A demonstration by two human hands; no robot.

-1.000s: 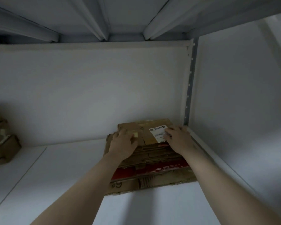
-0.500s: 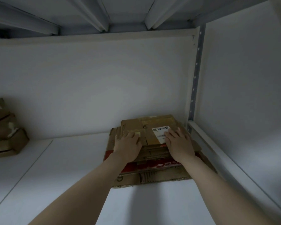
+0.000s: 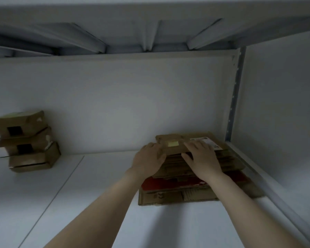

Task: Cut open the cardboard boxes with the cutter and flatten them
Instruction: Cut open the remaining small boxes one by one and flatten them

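Left hand (image 3: 149, 159), right hand (image 3: 203, 159) flat on flattened cardboard stack (image 3: 175, 196); fingers (image 3: 192, 146) straight, apparently pressing down.

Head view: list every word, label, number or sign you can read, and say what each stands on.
Nothing reads clearly.
White label on the top flattened box: print too blurred to read.
Dark marks on the bottom cardboard sheet: too blurred to read.
Yellow sticker on the same box: no text shows.
Stacked boxes at left: no text shows.
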